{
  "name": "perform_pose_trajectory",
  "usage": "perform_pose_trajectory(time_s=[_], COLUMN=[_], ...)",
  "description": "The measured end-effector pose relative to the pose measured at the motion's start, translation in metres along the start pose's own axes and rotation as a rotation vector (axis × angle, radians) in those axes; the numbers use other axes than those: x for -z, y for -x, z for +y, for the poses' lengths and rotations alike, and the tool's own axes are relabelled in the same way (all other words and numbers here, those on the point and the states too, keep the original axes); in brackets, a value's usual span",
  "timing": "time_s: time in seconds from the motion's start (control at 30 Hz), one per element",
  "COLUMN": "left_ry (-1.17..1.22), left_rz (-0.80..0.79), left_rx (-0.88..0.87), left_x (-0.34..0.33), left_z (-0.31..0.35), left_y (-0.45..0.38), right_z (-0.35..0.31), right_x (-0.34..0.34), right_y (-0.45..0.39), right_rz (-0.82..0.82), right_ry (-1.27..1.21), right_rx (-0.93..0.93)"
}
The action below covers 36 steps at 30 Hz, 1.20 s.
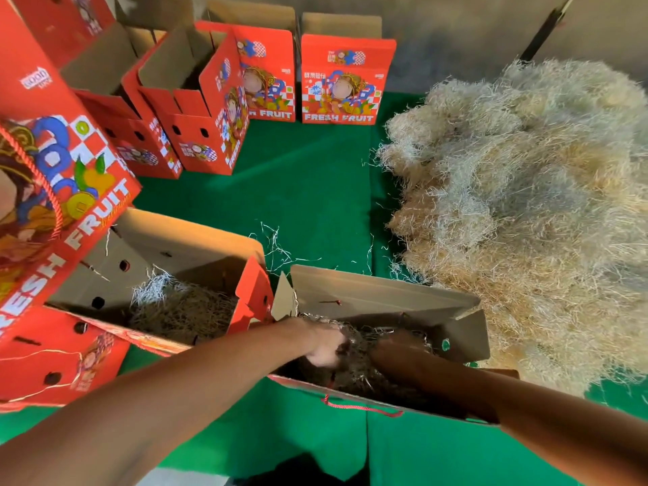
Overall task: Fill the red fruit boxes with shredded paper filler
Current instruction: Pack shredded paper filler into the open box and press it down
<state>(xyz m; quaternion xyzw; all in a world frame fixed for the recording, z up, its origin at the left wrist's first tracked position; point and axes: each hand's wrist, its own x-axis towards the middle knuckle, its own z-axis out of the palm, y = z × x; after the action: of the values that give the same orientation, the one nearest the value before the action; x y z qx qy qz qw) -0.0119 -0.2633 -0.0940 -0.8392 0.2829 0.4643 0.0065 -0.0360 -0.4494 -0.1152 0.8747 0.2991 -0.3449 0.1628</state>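
While both arms reach down into it, the near box: (pixel 385 296) lies open on the green cloth (pixel 301 191), its brown inner wall facing up and a red cord handle (pixel 361 408) hanging off its near edge.
Filler in near box: a dark, shaded tangle of shredded paper (pixel 361 373) sits at the bottom, under and around both hands.
Left hand: (pixel 324 345) is inside the near box at its left end, fingers curled down into the paper, closed around a clump of strands.
Right hand: (pixel 399 340) is deep in the same box, in shadow; only its back and wrist show, so I cannot tell how the fingers are set.
Left box: (pixel 157 250) lies open just beside the near box, touching it at the red end flap, with a layer of shredded paper on its floor, pale strands on top at the back.
Paper pile: (pixel 526 205) a big pale heap of filler lies on the cloth to the right, reaching the near box's right end.
Loose strands: (pixel 277 247) a few white threads lie on the cloth behind the two open boxes.
Standing boxes: (pixel 347 78) several red "FRESH FRUIT" boxes stand upright at the back and back left, flaps up.
Big box: (pixel 52 170) tilted at the far left edge, printed face up.
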Motion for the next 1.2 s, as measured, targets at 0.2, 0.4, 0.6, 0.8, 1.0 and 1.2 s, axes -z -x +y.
perform_pose_trajectory(time_s=[0.2,0.4,0.6,0.8,1.0,1.2], left_ry=[-0.385,-0.579,-0.461,-0.512,-0.489,-0.346], left_rz=[-0.017,-0.103,0.080,0.256,-0.028,-0.044], left_rx=[0.087,0.175,0.034,-0.048,0.063,0.071], left_x=[-0.011,-0.020,-0.007,-0.006,-0.020,0.004], left_z=[-0.011,-0.018,-0.001,0.012,-0.009,-0.004], left_y=[-0.014,-0.023,-0.009,-0.010,-0.018,-0.001], right_z=[0.000,0.007,0.015,0.018,0.018,0.023], right_x=[-0.001,-0.004,0.012,0.007,-0.013,0.006], right_y=[0.001,0.015,0.016,0.016,0.016,0.024], right_rz=[0.008,-0.163,0.144,0.074,-0.191,-0.063], right_ry=[0.151,0.039,0.048,0.009,-0.037,-0.001], right_rx=[-0.036,-0.137,0.003,-0.020,-0.082,-0.085])
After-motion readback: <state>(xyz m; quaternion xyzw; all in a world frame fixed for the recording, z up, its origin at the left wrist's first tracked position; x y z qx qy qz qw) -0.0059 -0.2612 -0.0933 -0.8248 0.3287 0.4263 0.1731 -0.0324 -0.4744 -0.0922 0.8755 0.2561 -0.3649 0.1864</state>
